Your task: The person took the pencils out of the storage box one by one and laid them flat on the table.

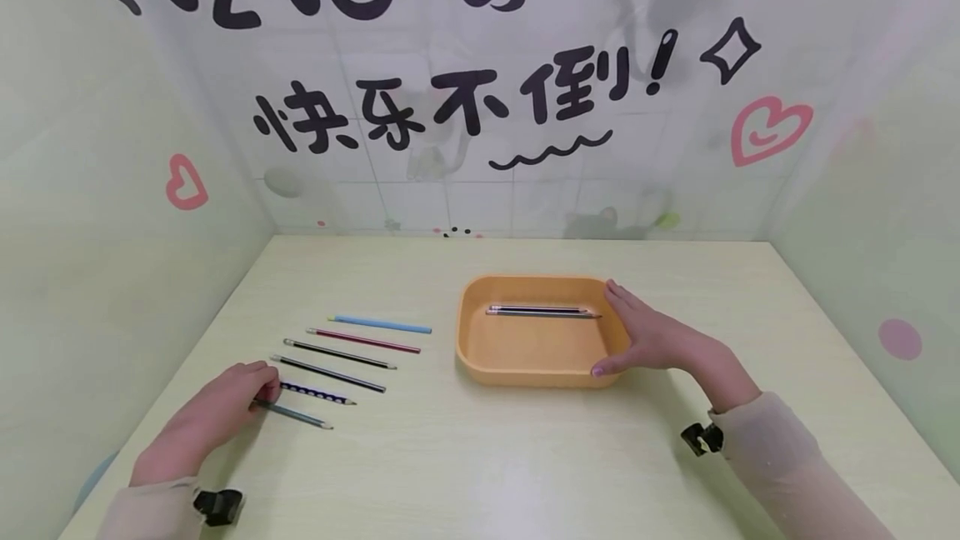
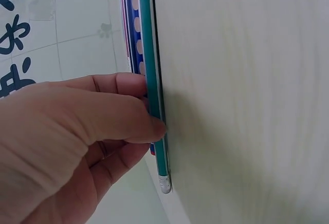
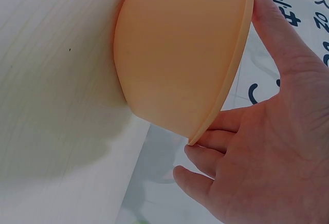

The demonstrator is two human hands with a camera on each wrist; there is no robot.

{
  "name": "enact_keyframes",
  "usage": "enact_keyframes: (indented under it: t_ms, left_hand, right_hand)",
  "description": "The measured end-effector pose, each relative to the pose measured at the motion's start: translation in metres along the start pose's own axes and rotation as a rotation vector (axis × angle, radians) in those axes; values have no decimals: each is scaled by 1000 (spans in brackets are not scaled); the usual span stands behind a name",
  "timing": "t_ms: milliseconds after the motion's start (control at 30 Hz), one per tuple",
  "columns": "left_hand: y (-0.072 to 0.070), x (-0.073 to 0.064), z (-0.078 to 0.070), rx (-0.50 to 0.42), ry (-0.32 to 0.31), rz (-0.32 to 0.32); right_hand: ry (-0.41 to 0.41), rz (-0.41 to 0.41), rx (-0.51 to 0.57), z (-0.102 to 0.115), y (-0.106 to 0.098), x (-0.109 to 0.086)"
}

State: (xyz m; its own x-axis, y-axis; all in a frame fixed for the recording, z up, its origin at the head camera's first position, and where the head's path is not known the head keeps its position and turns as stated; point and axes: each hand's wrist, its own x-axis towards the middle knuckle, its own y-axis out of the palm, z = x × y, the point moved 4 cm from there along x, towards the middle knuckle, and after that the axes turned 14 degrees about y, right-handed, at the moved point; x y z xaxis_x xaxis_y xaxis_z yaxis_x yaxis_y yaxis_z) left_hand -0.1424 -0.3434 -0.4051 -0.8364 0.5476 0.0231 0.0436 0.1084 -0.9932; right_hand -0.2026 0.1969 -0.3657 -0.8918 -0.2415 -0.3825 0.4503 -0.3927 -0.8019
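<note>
At the near end of a row of pencils, my left hand (image 1: 225,407) pinches a green pencil (image 2: 160,160) near its white eraser end, thumb on one side and fingers on the other. The pencil's sharpened tip points right, low over the table. Just beyond it lies a dark blue pencil with pale dots (image 1: 318,393), partly covered by the fingers. My right hand (image 1: 660,336) grips the right end of an orange plastic tray (image 3: 180,49), thumb at the near rim and fingers at the far corner. Two dark pencils (image 1: 543,315) lie side by side inside the tray.
Farther up the row lie a blue pencil (image 1: 382,324), a red pencil (image 1: 367,341) and two dark pencils, roughly parallel. The pale wooden table (image 1: 480,457) is enclosed by a printed back wall (image 1: 465,207) and side walls. Each wrist wears a small black camera mount.
</note>
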Motion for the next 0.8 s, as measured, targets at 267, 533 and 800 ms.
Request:
enact_keyframes:
  t_ms: [267,533,800]
  left_hand:
    - [-9,0,0,-55,-24,5]
    - [-25,5,-4,-95,0,-45]
    - [-35,12,-12,-132,-5,-59]
  right_hand:
    - [-12,-1,-2,1,-1,0]
    - [-7,2,-3,0,-2,1]
    - [2,2,-7,2,-2,0]
